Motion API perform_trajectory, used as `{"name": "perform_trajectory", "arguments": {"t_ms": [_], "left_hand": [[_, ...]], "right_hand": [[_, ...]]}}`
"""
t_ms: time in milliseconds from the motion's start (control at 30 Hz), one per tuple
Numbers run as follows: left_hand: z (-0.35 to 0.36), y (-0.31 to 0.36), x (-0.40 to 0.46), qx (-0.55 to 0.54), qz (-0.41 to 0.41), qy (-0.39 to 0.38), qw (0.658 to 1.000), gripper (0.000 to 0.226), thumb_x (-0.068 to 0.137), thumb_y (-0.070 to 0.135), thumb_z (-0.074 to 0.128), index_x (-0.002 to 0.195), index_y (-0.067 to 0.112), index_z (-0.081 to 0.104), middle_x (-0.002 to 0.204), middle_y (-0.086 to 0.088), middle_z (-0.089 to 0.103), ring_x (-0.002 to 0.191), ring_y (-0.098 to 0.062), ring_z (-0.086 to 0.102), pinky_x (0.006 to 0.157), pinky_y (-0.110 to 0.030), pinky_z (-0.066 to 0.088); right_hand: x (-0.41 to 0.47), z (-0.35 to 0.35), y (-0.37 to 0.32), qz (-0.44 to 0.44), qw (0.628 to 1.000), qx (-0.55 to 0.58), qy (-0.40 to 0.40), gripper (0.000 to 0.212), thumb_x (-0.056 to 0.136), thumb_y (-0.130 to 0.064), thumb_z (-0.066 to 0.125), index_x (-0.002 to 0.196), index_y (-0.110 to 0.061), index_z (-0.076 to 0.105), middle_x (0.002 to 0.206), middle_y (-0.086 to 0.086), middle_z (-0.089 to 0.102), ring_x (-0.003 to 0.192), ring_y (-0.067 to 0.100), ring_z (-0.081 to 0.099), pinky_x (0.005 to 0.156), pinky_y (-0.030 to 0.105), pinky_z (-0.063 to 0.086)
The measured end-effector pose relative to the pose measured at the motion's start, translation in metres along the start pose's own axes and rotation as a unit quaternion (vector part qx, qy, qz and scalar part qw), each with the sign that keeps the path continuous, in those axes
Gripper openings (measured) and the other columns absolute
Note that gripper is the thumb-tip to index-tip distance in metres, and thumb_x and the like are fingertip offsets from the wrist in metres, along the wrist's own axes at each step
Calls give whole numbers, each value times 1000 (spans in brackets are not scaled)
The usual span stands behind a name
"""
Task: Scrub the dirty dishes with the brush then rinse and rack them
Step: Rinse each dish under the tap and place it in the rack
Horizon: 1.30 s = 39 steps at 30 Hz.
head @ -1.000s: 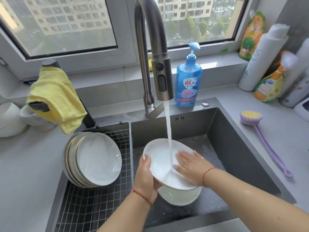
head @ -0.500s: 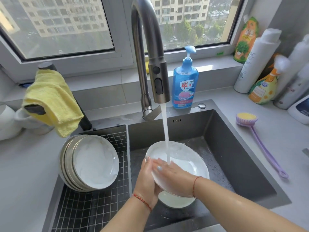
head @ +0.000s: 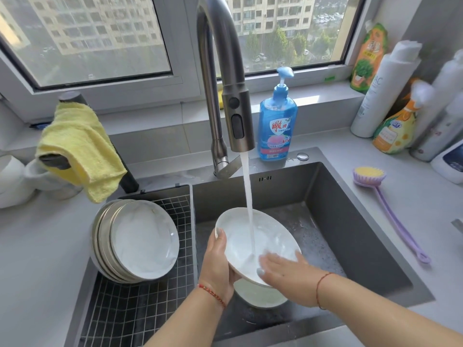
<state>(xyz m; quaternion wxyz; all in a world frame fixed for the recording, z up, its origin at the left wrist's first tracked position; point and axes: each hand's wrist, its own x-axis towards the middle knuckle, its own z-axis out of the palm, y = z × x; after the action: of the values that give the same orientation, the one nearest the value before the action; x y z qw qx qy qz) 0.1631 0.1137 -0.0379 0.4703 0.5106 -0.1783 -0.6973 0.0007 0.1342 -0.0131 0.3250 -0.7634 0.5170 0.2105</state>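
My left hand [head: 217, 265] grips the left rim of a white plate [head: 240, 239], tilted over the dark sink [head: 350, 236]. Water runs from the faucet [head: 236, 113] onto the plate. My right hand [head: 288, 272] lies flat with straight fingers on the plate's lower right inside. Another white dish [head: 260, 296] sits in the sink under the held plate, mostly hidden. Several white plates [head: 142, 239] lean on edge in the wire rack [head: 140, 304] on the left. The purple brush [head: 383, 199] with yellow bristles lies on the counter to the right of the sink.
A blue soap pump bottle [head: 278, 121] stands behind the sink. A yellow cloth [head: 80, 146] hangs at the left over a dark holder. Several bottles [head: 383, 96] crowd the back right corner. White cups [head: 15, 179] sit at the far left.
My right hand has slid from the plate's left inside to its lower right. The plate stays under the running water in my left hand.
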Motion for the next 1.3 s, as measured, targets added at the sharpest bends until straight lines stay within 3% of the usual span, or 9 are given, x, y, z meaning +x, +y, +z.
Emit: {"name": "perform_trajectory", "arguments": {"t_ms": [167, 300, 467, 600, 767, 900, 1033, 1200, 1300], "left_hand": [[3, -5, -8, 3, -25, -18, 1000, 48, 99, 56, 37, 134, 26, 52, 122, -12, 68, 102, -29, 71, 71, -39, 60], [5, -6, -14, 11, -21, -53, 998, 51, 98, 56, 36, 133, 25, 56, 117, -8, 72, 104, -26, 71, 69, -36, 60], [1, -6, -11, -5, -23, -26, 999, 42, 100, 52, 38, 132, 31, 55, 120, -5, 71, 109, -30, 68, 74, -45, 59], [-5, -7, -2, -2, -43, 35, 998, 37, 101, 50, 41, 131, 32, 56, 123, -7, 68, 109, -34, 67, 81, -58, 57], [-1, -4, 5, 13, -83, 66, 994, 42, 103, 47, 38, 132, 22, 54, 117, -12, 70, 103, -34, 68, 63, -45, 59], [15, -1, 7, 41, -127, 50, 990, 49, 103, 49, 37, 129, 13, 57, 111, -18, 71, 100, -36, 68, 64, -44, 60], [31, 4, 10, 67, -155, 17, 985, 55, 98, 55, 44, 118, 8, 64, 107, -18, 72, 97, -34, 69, 73, -42, 60], [51, 5, 23, 174, -117, 43, 977, 31, 96, 50, 52, 100, 20, 59, 100, -8, 59, 93, -27, 58, 100, -45, 50], [53, 8, 35, 135, -128, 62, 981, 33, 98, 50, 49, 92, 18, 54, 82, -6, 55, 77, -24, 55, 76, -36, 51]], "right_hand": [[23, -1, -28, -118, 974, 186, 51, 49, 104, -29, 10, 152, -33, 0, 158, -18, -8, 141, -4, -16, 116, 36, -17], [51, -9, -23, -96, 968, 165, 161, 55, 97, -43, 8, 151, -37, 3, 149, -26, -10, 141, -2, -15, 118, 35, -15], [56, -14, 20, -11, 984, 74, 161, 55, 102, -44, 21, 153, -32, 3, 156, -19, -10, 143, 2, -13, 113, 27, -17], [25, -6, 26, 4, 980, 161, 118, 46, 103, -42, 26, 143, -24, 41, 145, -13, 38, 137, 13, 32, 114, 28, 16], [-5, 33, 41, -103, 962, 146, 204, 43, 91, -48, 54, 133, -37, 51, 130, -30, 42, 120, -9, 37, 110, 14, 24], [-10, 52, 51, -111, 933, 153, 306, 42, 92, -60, 41, 107, -31, 68, 108, -17, 70, 95, 3, 66, 80, 19, 53], [-24, 30, 48, -89, 922, 207, 316, 23, 89, -41, 61, 109, -35, 69, 101, -28, 66, 97, -4, 59, 81, 7, 41], [-24, 5, 48, -87, 919, 276, 268, 16, 90, -26, 63, 86, -12, 66, 73, -1, 57, 63, 5, 45, 61, 26, 38], [-17, -12, 41, -67, 911, 322, 248, 15, 89, -23, 65, 74, -25, 66, 68, -4, 59, 61, 5, 49, 60, 25, 40]]}}
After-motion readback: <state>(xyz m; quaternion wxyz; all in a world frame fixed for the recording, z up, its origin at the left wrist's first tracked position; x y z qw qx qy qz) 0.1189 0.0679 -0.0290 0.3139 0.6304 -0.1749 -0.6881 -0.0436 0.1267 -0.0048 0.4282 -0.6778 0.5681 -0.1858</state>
